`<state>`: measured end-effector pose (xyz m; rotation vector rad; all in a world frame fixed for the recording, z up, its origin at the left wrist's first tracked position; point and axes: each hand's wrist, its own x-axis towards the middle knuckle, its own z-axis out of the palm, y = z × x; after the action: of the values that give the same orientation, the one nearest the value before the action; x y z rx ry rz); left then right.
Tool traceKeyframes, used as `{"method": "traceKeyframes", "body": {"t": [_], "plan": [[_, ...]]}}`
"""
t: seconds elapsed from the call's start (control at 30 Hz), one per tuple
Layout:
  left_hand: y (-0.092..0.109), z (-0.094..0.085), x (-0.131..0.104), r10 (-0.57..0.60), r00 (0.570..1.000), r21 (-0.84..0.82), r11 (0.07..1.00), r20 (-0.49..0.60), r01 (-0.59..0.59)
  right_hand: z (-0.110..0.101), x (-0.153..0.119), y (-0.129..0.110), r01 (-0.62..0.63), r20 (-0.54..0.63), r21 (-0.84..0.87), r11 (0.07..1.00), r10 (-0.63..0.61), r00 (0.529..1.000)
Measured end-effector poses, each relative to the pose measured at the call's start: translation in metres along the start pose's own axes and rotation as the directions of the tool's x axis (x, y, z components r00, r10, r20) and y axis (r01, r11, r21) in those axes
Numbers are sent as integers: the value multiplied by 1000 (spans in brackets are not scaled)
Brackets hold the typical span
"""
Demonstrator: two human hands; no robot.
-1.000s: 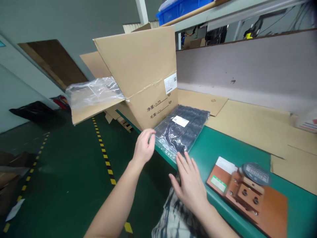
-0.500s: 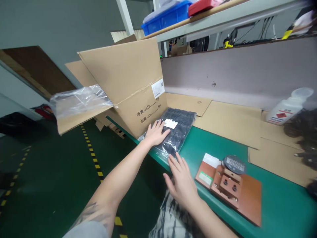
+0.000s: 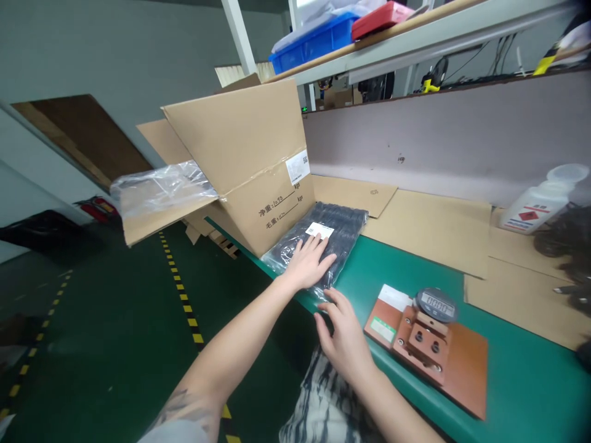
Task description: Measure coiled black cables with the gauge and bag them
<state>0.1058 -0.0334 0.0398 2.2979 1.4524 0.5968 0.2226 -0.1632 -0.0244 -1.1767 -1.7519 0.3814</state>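
Note:
A clear plastic bag of dark parts [image 3: 344, 224] lies flat on the green bench top, with a white label [image 3: 320, 231] on it. My left hand [image 3: 308, 263] rests palm down on the bag just below the label, fingers stretched out. By the bag's near edge is my right hand [image 3: 344, 332], fingers apart and slightly bent, holding nothing; whether its fingertips touch the plastic I cannot tell. Directly behind the bag stands an open cardboard box [image 3: 258, 184] with its flaps up and handwriting on its side.
Right of my hands sits a brown gauge fixture [image 3: 429, 351] with a digital dial. Flat cardboard sheets [image 3: 434, 231] line the bench's back, near a white bottle [image 3: 538, 203]. Overhead, a shelf bears a blue bin [image 3: 318, 40]. Clear plastic film [image 3: 161, 181] covers a box flap.
My left hand has slid right and toward me across the bag, off its left side. My right hand's fingers have bent a little more. The view has shifted slightly.

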Motion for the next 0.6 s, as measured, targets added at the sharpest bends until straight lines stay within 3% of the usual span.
{"method": "traceKeyframes", "body": {"t": [0.07,0.13,0.23,0.3,0.37,0.47,0.6], "plan": [[-2,2,-28,-8,997,-113,994,-75,-1,-1,0,0,-31,-27,35,999,32,999],[-11,4,-59,-105,973,-237,970,-204,55,-2,0,-1,-68,-39,70,995,71,997],[-40,1,-87,-393,840,-450,869,-373,206,-5,2,-4,-124,-34,105,987,128,991],[-64,-8,-88,-560,752,-591,754,-347,288,-7,4,-5,-150,-25,113,982,154,988],[-87,-19,-78,-671,699,-699,623,-247,351,-8,5,-5,-173,-14,114,978,175,984],[-110,-34,-58,-756,646,-789,459,-105,408,-9,5,-5,-202,6,113,973,203,979],[-118,-39,-42,-792,610,-837,354,-30,418,-8,6,-4,-236,10,136,962,237,971]]}}
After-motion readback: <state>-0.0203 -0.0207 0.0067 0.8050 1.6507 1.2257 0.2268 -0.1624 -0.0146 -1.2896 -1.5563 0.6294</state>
